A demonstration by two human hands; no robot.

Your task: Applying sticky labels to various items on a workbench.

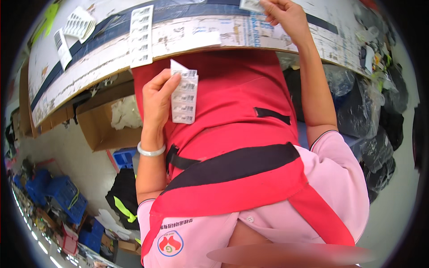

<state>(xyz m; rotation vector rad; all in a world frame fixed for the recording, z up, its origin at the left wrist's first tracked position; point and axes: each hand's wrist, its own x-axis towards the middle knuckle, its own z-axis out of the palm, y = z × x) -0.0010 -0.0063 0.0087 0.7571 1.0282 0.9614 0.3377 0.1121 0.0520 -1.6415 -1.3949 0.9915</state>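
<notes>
My left hand [157,94] is closed on a folded strip of white labels [183,99], pinched between thumb and fingers in front of my red apron [223,98]. The strip hangs down, with black print on each label and a pointed white corner sticking up at its top. At the far side of the table, my right hand [288,18] has its fingers pinched at the edge of a small white printed label [252,5], which the upper picture edge partly cuts off. Another label strip [141,35] lies flat on the worn white table [107,51].
A curled label strip [79,24] and a narrow one [62,48] lie at the table's left. A blank white paper strip [195,42] rests near the front edge. Below left stand an open cardboard box [96,127] and blue crates [67,196]. Plastic-wrapped bags [357,107] crowd the right.
</notes>
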